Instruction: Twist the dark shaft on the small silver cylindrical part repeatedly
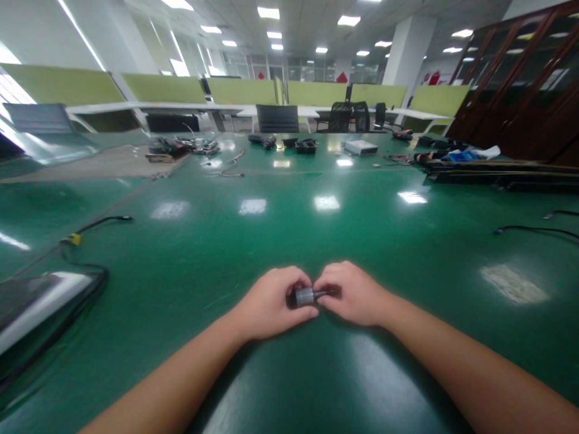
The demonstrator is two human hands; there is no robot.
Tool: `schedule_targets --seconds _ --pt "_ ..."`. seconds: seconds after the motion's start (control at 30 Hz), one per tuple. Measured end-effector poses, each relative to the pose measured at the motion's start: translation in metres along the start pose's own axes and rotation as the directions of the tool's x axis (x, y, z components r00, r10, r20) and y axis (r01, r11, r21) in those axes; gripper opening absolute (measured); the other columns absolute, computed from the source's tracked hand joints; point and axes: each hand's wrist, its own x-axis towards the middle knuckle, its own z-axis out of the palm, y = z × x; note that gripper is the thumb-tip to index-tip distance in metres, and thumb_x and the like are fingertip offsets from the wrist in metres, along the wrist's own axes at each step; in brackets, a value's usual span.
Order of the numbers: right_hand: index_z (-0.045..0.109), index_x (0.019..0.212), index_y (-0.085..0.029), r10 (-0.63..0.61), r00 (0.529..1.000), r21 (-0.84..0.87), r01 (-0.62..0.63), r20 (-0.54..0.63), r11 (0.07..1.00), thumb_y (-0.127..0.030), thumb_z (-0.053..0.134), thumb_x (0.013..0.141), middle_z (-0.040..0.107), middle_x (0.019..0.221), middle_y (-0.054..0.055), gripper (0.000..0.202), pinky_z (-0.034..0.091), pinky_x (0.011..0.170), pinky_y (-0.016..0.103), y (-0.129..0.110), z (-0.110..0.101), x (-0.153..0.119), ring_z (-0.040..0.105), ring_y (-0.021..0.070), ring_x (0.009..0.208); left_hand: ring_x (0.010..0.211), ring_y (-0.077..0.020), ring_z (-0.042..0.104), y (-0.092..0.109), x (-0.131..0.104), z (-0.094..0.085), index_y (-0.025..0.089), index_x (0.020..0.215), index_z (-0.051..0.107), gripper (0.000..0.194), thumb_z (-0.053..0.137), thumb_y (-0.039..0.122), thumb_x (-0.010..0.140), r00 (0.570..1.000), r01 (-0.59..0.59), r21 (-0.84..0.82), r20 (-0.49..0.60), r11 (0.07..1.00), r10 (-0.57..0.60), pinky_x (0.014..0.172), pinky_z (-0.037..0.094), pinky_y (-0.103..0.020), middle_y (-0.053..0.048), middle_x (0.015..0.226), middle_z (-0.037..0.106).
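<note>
Hands met on the small metal cylinder [306, 296], axis left-right: left hand [271, 304] pinched its body, right hand [350, 293] its dark tip.

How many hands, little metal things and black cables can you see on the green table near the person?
Hands: 2, left hand and right hand
Small metal part, held between both hands: 1
Black cables: 3, one at left, two at right
Total: 6
</note>
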Motion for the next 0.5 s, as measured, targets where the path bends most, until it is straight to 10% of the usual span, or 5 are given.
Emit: schedule_targets --seconds 0.5 --pt "0.074 0.09 -0.02 0.013 1.0 0.01 -0.013 -0.019 1.0 -0.021 0.073 0.082 0.072 0.086 0.001 0.008 0.041 0.082 0.032 -0.002 -0.0018 -0.0013 0.065 0.0168 0.083 0.075 -0.0168 0.059 -0.0026 0.0003 0.0006 0.02 0.091 0.066 0.019 0.075 0.034 0.082 1.0 0.009 -0.01 0.0 1.0 -0.009 0.068 0.039 -0.028 0.001 0.083 0.065"
